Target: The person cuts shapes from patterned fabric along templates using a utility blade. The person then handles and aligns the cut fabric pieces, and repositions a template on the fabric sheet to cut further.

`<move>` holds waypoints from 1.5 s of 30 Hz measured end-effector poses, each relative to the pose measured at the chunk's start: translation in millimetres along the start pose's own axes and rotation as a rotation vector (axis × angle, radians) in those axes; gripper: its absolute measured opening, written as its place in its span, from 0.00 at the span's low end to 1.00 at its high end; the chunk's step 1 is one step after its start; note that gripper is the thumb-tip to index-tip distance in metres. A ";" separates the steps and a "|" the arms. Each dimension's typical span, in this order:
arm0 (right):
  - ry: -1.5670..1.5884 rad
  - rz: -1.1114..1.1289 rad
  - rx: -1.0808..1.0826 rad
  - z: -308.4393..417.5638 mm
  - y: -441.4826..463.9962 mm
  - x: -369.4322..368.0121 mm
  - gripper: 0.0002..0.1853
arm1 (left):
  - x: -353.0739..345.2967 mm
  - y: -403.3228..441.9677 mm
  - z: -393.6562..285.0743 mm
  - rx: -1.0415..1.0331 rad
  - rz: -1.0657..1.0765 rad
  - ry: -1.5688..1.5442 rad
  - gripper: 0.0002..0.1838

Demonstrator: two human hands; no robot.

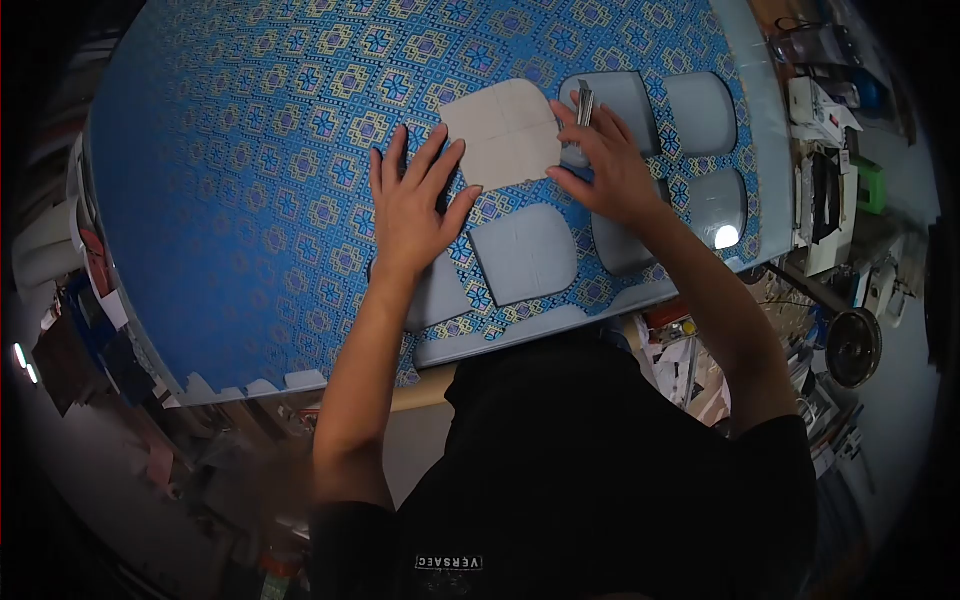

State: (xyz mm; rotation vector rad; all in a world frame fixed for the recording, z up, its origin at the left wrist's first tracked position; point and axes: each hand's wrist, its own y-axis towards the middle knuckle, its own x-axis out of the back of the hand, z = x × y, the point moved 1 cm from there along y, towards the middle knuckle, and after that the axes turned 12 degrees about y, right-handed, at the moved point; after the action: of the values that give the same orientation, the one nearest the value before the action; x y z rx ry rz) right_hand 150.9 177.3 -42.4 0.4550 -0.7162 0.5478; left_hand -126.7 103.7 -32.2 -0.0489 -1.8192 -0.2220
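Observation:
A beige, rounded template (503,138) lies flat on blue patterned fabric (340,100). My left hand (412,205) rests open with spread fingers at the template's left edge, its thumb by the lower left corner. My right hand (608,165) is at the right edge, fingertips close to the template. Between its fingers sits a slim silvery utility knife (584,104), its lower end hidden by the hand. Several rounded cut-outs in the fabric show the grey surface beneath, including one cut-out (525,255) just below the template.
The fabric covers a large table whose grey front edge (470,345) runs before my body. At the right stand a white box (818,112), a green stool (872,188) and a round metal fan-like object (853,347). Papers and clutter lie beyond the table's left side.

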 end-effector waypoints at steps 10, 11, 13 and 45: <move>0.015 0.042 -0.029 -0.4 -0.2 0.4 0.26 | 2.6 1.9 1.9 0.015 0.053 -0.026 0.32; 0.012 0.050 -0.034 -0.1 -0.1 0.7 0.27 | 2.8 1.5 1.8 0.016 0.054 -0.026 0.32; 0.011 0.047 -0.029 -1.1 0.3 0.0 0.27 | 3.1 1.7 1.7 0.023 0.060 -0.036 0.32; 0.098 0.025 0.010 -2.3 -4.2 2.2 0.26 | 4.2 -2.2 3.4 -0.037 0.011 -0.148 0.30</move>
State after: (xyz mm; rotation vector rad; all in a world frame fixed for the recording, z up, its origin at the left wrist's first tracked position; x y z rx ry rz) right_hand 156.0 176.0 -43.2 0.4261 -0.6264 0.5929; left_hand -131.4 101.8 -29.2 -0.1041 -1.9619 -0.2495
